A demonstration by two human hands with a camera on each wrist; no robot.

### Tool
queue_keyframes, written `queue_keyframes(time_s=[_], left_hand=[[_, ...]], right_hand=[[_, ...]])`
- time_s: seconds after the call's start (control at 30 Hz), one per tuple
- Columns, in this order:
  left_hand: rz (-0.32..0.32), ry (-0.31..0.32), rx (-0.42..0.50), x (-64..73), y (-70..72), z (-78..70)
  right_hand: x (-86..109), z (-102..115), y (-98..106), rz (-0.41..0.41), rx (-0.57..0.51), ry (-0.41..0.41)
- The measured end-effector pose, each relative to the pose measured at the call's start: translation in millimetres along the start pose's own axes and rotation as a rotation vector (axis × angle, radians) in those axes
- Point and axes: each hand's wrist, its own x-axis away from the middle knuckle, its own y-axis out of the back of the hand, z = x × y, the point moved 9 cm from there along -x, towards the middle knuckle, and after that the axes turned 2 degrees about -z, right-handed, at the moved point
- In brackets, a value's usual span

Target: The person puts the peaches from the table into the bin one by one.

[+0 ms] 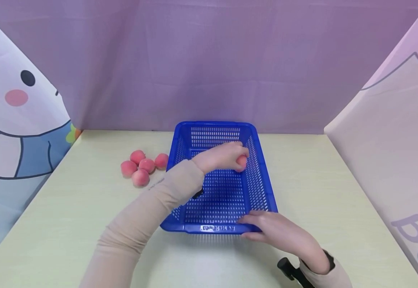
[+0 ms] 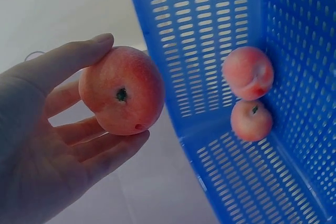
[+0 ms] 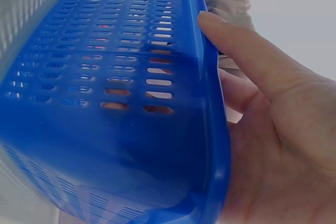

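Note:
My left hand [image 1: 227, 156] reaches over a blue plastic basket [image 1: 194, 228] and holds a peach [image 2: 123, 92] between thumb and fingers, its green stem spot facing the wrist camera. Inside the basket, two peaches [image 2: 248, 73] lie touching, seen in the left wrist view; the left hand and forearm hide most of that area in the head view. My right hand [image 1: 273, 229] grips the basket's near right corner, with the thumb [image 3: 231, 38] on the outside of the rim and fingers on the other side of the wall.
Several more peaches [image 1: 147, 165] lie in a loose group on the pale table [image 1: 313, 180], left of the basket. A purple cloth [image 1: 209, 68] hangs behind the table, and printed cloth panels [image 1: 392, 152] stand at both sides.

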Motion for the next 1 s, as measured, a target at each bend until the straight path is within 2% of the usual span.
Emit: queue_keyframes(time_s=[0.27, 0.53, 0.8, 1.0], left_hand=[[-0.005, -0.062, -0.053, -7.0, -13.5, -4.7], [0.007, -0.079, -0.079, -14.3, -26.3, -2.6], [0.034, -0.087, -0.175, -17.5, -41.1, -0.4], [0.057, -0.093, -0.185, -20.2, -53.2, 2.1]], right_hand=[[0.4, -0.1, 0.7, -0.004, 0.01, 0.004], [0.5, 0.3, 0.7, -0.008, 0.01, 0.008], [0.4, 0.6, 0.5, -0.014, 0.008, 0.014], [0.3, 0.7, 0.3, -0.019, -0.001, 0.019]])
